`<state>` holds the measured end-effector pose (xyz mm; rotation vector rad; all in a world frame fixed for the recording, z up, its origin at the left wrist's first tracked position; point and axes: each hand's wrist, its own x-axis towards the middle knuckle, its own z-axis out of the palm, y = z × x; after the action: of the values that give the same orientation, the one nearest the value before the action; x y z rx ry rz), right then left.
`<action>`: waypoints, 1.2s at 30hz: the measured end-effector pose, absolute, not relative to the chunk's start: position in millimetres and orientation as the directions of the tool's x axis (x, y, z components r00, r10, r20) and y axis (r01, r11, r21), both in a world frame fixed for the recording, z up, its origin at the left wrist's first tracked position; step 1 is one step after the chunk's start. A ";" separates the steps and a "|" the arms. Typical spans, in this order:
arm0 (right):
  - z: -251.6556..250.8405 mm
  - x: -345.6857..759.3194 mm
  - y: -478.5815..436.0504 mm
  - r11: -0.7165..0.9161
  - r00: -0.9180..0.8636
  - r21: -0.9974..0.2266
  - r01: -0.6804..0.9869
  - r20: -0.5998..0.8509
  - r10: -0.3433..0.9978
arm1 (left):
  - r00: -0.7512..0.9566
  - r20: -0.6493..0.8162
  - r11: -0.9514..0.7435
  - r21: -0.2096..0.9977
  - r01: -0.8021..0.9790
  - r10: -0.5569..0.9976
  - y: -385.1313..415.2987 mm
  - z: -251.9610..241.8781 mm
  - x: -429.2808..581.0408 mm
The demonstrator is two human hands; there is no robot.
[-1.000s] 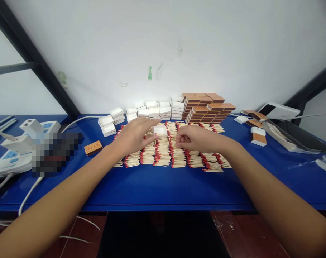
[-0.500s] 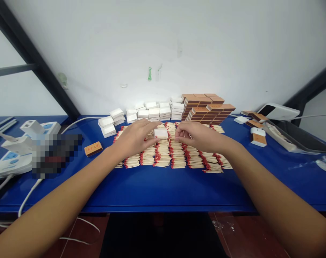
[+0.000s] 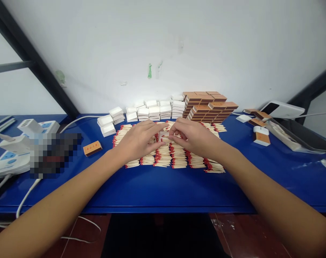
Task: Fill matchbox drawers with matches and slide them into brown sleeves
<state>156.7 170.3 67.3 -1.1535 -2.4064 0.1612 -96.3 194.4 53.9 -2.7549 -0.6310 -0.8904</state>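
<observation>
Rows of red-tipped matches lie in bundles on the blue table. My left hand grips a small white matchbox tray between thumb and fingers, mostly hidden by both hands. My right hand meets it at the tray, fingertips pinched together over it on a few matches that I can barely make out. Both hands hover just above the middle of the match rows.
Stacks of white trays and brown matchbox sleeves stand at the back by the wall. A single brown matchbox lies left. Power strips and cables fill the left; loose boxes and a tablet lie right.
The two hands have come together over the match rows. The white tray, earlier plainly visible at my left fingertips, is now nearly covered by both hands.
</observation>
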 end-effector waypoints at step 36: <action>67.8 153.4 166.7 0.638 -0.534 -0.283 0.716 0.366 0.762 | 0.702 0.639 -0.912 -0.001 0.410 0.315 200.9 51.5 -99.4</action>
<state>153.4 166.7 67.8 -1.1603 -2.4020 0.1355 -99.4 200.9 51.5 -2.7640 -0.5925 -0.9976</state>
